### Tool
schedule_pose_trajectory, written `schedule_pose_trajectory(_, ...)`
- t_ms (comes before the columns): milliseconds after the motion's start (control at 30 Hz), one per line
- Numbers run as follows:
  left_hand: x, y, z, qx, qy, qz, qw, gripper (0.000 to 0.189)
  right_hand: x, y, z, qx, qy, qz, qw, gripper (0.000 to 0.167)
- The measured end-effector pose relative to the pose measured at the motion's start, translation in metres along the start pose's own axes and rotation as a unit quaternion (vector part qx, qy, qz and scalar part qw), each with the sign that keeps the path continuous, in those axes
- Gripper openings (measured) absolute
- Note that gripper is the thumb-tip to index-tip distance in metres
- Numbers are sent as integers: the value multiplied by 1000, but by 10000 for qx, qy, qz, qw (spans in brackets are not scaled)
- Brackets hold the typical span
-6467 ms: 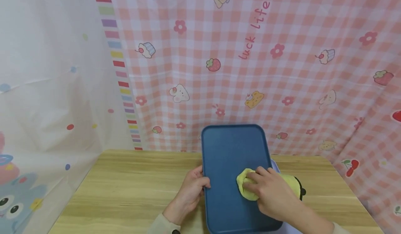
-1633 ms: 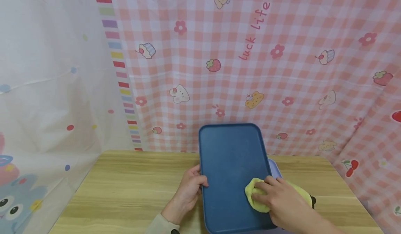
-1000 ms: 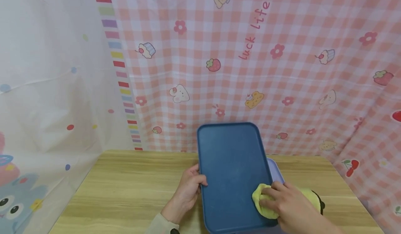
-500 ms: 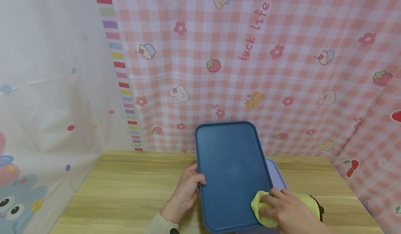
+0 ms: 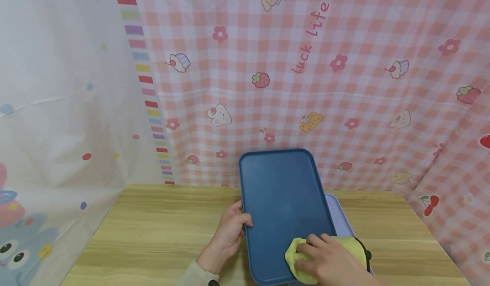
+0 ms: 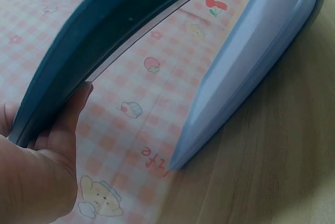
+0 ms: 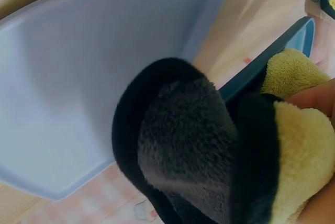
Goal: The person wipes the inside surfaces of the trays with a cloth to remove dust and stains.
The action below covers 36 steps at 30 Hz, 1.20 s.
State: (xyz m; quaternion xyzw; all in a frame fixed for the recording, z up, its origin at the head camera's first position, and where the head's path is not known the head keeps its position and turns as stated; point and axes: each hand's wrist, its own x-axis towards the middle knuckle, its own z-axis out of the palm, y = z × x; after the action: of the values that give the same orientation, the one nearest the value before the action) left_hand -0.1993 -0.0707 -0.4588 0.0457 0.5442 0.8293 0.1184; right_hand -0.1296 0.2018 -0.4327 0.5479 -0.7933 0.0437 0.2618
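A dark blue rectangular tray [image 5: 283, 201] is held up at a tilt, its inner face toward the head camera. My left hand [image 5: 228, 230] grips its left edge, thumb over the rim and the other fingers behind. In the left wrist view the tray [image 6: 99, 30] shows edge-on above the hand [image 6: 47, 166]. My right hand [image 5: 325, 258] bunches a yellow cloth [image 5: 294, 254] and presses it on the tray's lower right part. The cloth's loose end [image 7: 188, 135] hangs past the tray's edge, showing a grey side and black trim in the right wrist view.
A lavender tray [image 5: 338, 213] lies on the wooden table [image 5: 160, 235] behind and below the blue one, mostly hidden in the head view; its inner face [image 7: 94, 72] shows in the right wrist view. A pink checked curtain [image 5: 291, 86] hangs along the back.
My right hand has wiped the cloth down the tray's right side, then leftward along its lower part. The blue tray has shifted slightly left, uncovering more of the lavender one.
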Motion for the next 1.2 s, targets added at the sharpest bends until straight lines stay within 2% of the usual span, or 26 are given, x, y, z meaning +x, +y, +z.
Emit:
schedule_pose_trajectory(133, 0, 0, 0, -10, 20, 0, 10000, 74, 9, -4, 4, -94, -27, -176, 9998, 14)
schedule_pose_trajectory(400, -1, 0, 1, 37, 37, -4, 10000, 68, 29, -16, 11, -151, -169, -245, 9994, 10)
schedule_pose_trajectory(567, -1, -1, 1, 24, 25, -40, 10000, 67, 38, -24, 16, 139, -448, -105, 9988, 17)
schedule_pose_trajectory(733, -2, -1, 1, -9, -70, -83, 9999, 69, 46, -31, 22, 278, -427, -54, 9987, 11)
schedule_pose_trajectory(900, -3, 0, 2, -18, -226, -92, 9997, 68, 52, -32, 24, 11, -457, -164, 9988, 10)
schedule_pose_trajectory(1067, -4, 1, 3, -28, -234, -51, 9997, 67, 58, -28, 23, -389, -443, -302, 9978, 12)
schedule_pose_trajectory(1200, -4, 1, 5, -21, -310, -9, 9995, 69, 62, -24, 19, -419, -467, -188, 9979, 13)
